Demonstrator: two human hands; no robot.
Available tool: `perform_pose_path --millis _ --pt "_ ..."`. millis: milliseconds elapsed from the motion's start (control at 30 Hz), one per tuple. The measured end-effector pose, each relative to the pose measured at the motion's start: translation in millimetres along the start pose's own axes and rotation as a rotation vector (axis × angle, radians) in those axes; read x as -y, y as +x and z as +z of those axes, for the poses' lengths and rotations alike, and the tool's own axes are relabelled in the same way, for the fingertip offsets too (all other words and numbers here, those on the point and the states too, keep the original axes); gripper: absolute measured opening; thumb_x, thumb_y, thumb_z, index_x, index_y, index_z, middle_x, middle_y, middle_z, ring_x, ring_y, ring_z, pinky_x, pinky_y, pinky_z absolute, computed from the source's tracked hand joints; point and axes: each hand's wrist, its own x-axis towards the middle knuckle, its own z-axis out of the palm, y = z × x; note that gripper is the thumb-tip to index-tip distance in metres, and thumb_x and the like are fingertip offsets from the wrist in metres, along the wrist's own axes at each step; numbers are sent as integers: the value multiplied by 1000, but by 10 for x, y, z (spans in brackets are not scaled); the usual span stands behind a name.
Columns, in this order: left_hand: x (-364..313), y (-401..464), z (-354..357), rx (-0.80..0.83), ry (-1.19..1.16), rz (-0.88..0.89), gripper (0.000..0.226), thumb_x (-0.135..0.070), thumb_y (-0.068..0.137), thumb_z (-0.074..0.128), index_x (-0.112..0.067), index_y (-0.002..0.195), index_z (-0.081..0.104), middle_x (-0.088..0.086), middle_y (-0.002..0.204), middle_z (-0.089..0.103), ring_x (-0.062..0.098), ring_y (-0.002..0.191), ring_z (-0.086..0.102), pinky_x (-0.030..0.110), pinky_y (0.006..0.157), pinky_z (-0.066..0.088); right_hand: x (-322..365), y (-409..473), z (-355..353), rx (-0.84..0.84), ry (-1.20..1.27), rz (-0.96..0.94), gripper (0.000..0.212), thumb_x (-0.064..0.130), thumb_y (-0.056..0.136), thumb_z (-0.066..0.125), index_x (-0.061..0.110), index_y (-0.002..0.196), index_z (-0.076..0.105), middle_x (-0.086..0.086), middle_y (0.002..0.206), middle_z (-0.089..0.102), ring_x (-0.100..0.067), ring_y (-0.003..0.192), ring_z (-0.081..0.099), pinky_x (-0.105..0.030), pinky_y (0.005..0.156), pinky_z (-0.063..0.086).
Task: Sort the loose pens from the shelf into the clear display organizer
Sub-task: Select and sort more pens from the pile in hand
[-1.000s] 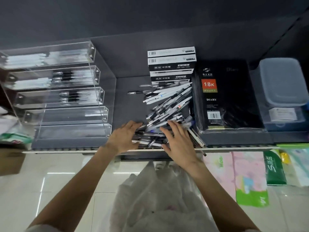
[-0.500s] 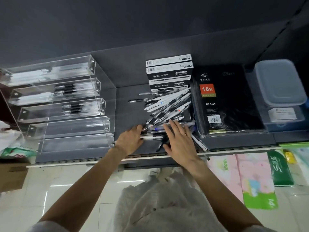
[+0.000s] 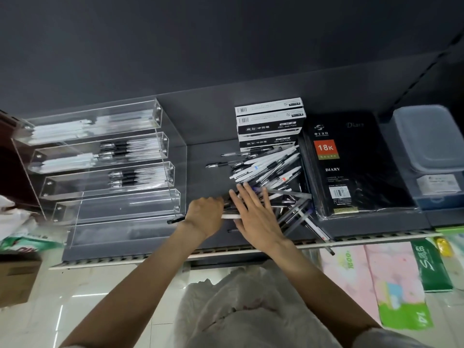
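Observation:
A pile of loose pens [image 3: 272,169] lies in the middle of the dark shelf [image 3: 206,151]. The clear display organizer [image 3: 105,172] stands to its left, tiered, with pens in its upper three rows and the lower rows bare. My left hand [image 3: 205,215] has its fingers curled round a bundle of pens [image 3: 229,214] at the near edge of the pile; one pen end sticks out on its left side. My right hand [image 3: 254,217] lies flat with straight fingers on the same bundle and the pile's near part.
Stacked pen boxes [image 3: 270,124] stand behind the pile. A black diary pack [image 3: 351,167] lies right of it, then a lidded plastic box [image 3: 426,146]. The shelf's front rail [image 3: 226,252] runs below my wrists. Tissue packs [image 3: 376,277] and a white plastic bag [image 3: 246,310] sit lower down.
The view has tilted, so the shelf sits lower in frame. My left hand has curled tighter round the gathered pens. My right hand has slid a little further onto the pile.

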Motion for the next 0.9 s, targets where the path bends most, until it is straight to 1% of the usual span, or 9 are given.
perform_pose_path --millis 133,233,300,367,500,600,700,833,900 --pt "102 -176 -140 -14 -42 -9 31 -26 94 45 -18 124 49 6 112 65 28 104 62 32 76 44 51 75 -101 -81 51 -58 61 19 85 64 11 141 41 -11 153 27 -24 145 13 -50 115 1" --pt "261 -329 -235 -47 -293 -12 32 -32 94 48 -25 125 50 6 105 67 28 98 62 32 78 46 125 156 -263 -173 97 -98 44 8 78 70 14 119 59 -12 144 43 -29 141 26 -51 116 9" --pt "338 -399 -286 -79 -540 22 22 -34 93 54 -22 111 55 2 86 66 23 81 62 29 69 44 167 214 -417 -272 75 -68 45 7 74 71 16 116 59 -12 143 43 -29 141 25 -54 116 10" --pt "344 -411 -296 -79 -905 2 10 -30 91 60 -22 91 55 -8 64 55 15 61 52 25 56 39 163 257 -609 -421 66 43 53 10 76 64 17 127 53 -13 148 36 -28 143 19 -54 116 5" --pt "285 -390 -288 158 -1776 -30 19 -21 88 63 -19 80 47 -8 55 33 4 41 24 14 36 16 32 278 -899 -631 314 238 60 8 84 55 16 140 37 -10 152 27 -23 142 20 -43 117 17" --pt "258 -371 -286 309 -2046 55 19 -33 84 56 -16 83 48 -9 54 32 -1 35 21 11 32 11 -21 269 -1027 -436 960 436 53 12 91 58 18 140 38 -2 138 45 -10 123 47 -34 109 35" --pt "200 -350 -289 431 -2239 118 22 -36 87 49 -15 89 53 -10 52 32 -2 32 24 9 28 15 -16 313 -1120 -187 1575 606 43 21 94 56 19 135 43 -6 119 63 -17 100 66 -34 94 50" --pt "130 -306 -274 540 -2335 238 35 -39 73 78 -14 93 63 -9 53 37 -1 32 29 9 27 23 25 414 -1147 -73 1695 546 45 28 90 61 12 131 49 -8 107 69 -23 95 67 -33 81 54" --pt "91 -300 -284 557 -2330 262 42 -35 68 82 -12 97 63 -9 55 39 -1 33 30 9 29 23 68 447 -1187 -40 1717 513 42 29 88 62 12 126 52 -3 95 69 -21 86 65 -28 63 52"
